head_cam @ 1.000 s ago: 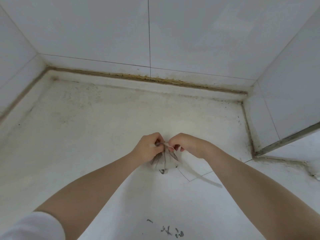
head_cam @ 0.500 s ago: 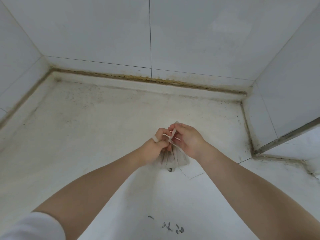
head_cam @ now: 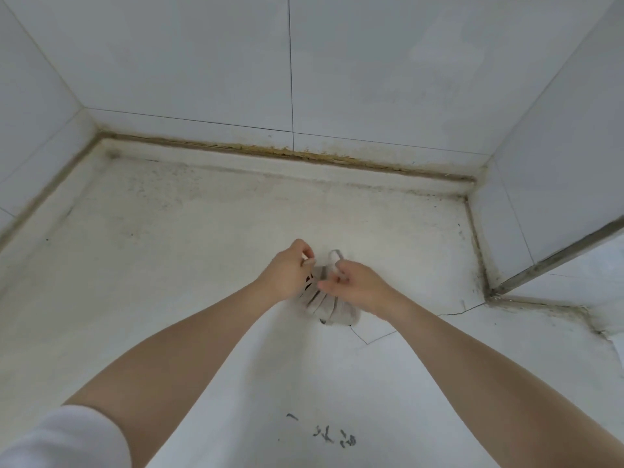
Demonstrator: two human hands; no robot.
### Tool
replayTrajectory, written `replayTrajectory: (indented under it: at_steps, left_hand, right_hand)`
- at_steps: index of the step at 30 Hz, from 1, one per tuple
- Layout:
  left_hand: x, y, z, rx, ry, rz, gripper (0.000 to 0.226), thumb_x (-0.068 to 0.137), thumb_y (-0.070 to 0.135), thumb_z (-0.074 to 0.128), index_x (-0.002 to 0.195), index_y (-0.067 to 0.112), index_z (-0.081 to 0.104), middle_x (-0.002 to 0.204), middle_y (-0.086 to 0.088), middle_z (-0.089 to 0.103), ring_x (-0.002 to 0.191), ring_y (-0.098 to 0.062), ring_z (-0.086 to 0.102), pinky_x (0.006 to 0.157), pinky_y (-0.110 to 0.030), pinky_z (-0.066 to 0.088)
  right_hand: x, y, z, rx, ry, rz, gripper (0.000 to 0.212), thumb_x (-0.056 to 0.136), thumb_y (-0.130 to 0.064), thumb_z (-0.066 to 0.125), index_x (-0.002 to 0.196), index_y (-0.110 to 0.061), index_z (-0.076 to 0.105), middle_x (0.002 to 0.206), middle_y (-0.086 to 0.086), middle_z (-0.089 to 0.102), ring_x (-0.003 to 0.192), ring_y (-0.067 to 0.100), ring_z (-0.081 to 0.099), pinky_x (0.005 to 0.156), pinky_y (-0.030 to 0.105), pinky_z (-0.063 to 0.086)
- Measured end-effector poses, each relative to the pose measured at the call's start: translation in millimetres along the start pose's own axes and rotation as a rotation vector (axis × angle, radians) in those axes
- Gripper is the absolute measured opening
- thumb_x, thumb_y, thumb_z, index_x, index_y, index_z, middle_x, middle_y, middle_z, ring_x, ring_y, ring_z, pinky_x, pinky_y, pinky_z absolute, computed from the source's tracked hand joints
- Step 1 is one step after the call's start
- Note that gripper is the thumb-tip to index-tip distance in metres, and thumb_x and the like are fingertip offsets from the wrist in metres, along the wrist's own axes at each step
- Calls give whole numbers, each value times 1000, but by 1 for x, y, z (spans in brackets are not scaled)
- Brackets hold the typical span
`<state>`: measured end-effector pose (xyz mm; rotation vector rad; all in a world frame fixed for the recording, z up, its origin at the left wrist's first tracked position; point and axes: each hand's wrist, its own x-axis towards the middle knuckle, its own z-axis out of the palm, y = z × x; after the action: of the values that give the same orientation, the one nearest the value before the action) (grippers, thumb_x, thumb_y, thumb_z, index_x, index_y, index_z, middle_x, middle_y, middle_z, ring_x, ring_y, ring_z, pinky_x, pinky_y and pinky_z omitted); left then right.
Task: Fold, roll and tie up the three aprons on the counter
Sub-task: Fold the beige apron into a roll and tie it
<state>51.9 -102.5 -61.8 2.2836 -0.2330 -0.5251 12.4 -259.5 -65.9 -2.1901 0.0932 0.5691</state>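
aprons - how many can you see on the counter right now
1: a rolled grey apron on the counter, under the left hand and right hand pinching its strap. Others would be out of view.

A: "Can any writing be read here?"

B: "Not truly. The viewer sees a few dark scribbled marks [head_cam: 334, 437] on the counter [head_cam: 202, 265], near its front edge, but their strokes are too small and smeared to make out as letters or numbers."

A: "And on the rolled apron [head_cam: 324, 304]?"

B: "It bears dark marks on its cloth, mostly hidden in the folds; nothing there can be read."
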Motion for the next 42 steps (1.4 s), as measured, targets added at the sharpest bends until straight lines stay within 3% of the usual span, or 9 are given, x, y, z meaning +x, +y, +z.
replayTrajectory:
  at_steps: [6,9,12,15,20,26,31,35,42]
  left_hand:
    - [-7,33,17,-333,-106,119,6,89,15,60,85,19,57,77,3,61,72,-12,58,72,-30,49]
    - [-9,27,20,-609,-130,69,24,86,13,66,102,19,49,83,2,54,71,-9,56,71,-25,50]
    - [-8,18,23,-439,-81,-21,20,88,18,63,101,14,49,83,5,50,72,-8,51,67,-18,42]
    - [-7,15,29,-224,-102,35,23,94,14,51,73,6,50,65,-2,42,60,-12,39,55,-19,32]
    - [-11,12,28,-376,-190,-23,40,101,19,37,65,13,54,68,2,54,67,-10,47,68,-19,38]
    - [-2,5,25,-96,-151,-53,43,101,23,33,60,17,45,66,2,49,63,-13,42,59,-20,33]
    - [-7,11,25,18,-149,-57,38,101,20,33,68,14,52,79,0,56,77,-16,48,61,-13,34]
    - [-3,13,22,70,-200,-90,34,100,20,33,79,7,56,92,-10,60,82,-21,49,72,-25,35]
    - [-4,16,26,92,-302,-177,23,97,29,39,102,10,52,103,-11,59,95,-25,56,80,-32,45]
  right_hand:
    - [4,-5,4,-50,28,66,24,94,-27,48,101,-10,63,94,5,67,86,18,59,75,27,46]
    - [3,0,1,372,-17,100,27,96,-18,41,79,-6,57,65,1,54,64,13,50,66,20,48]
    - [0,2,-7,516,42,93,42,101,-26,38,60,-13,41,53,0,33,49,12,28,52,23,27]
    - [1,1,-11,664,52,59,42,100,-20,41,59,-14,38,51,-2,34,47,13,26,53,24,27]
    - [1,1,-14,945,108,81,37,100,-22,40,64,-15,41,51,-4,27,48,12,24,51,25,22]
    - [-2,9,-21,1063,387,326,28,95,-9,32,69,-13,38,52,-1,26,42,13,23,60,29,46]
    - [-6,-19,-19,1051,459,0,24,101,-11,35,80,-12,46,89,10,64,74,19,57,79,31,50]
    - [-2,-38,-17,779,380,-233,28,102,-14,36,74,-17,43,135,2,53,125,14,47,107,29,33]
    - [8,-56,0,302,106,-214,26,99,-18,43,75,-21,53,98,3,72,97,9,63,86,21,40]
